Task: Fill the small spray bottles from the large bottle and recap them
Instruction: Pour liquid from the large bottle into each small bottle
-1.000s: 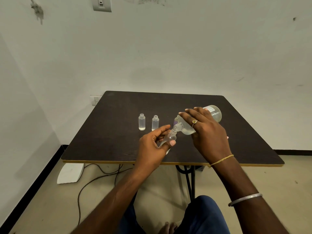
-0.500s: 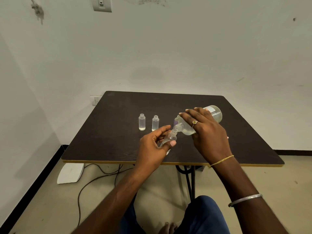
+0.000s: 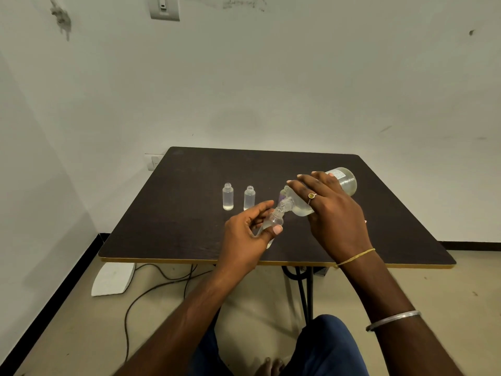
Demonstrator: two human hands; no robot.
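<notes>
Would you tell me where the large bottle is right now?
In the head view, the large bottle is tipped in the right hand right of centre, its mouth meeting the small bottle held in the left hand.

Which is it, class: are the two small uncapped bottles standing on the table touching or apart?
Apart. The head view shows a dark strip of table between the left small bottle and the right small bottle.

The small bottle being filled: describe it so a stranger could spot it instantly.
On the dark table, find the left hand near the front edge. Its fingers hold a small clear bottle, tilted under the large bottle. Its two uncapped neighbours stand upright, untouched.
</notes>
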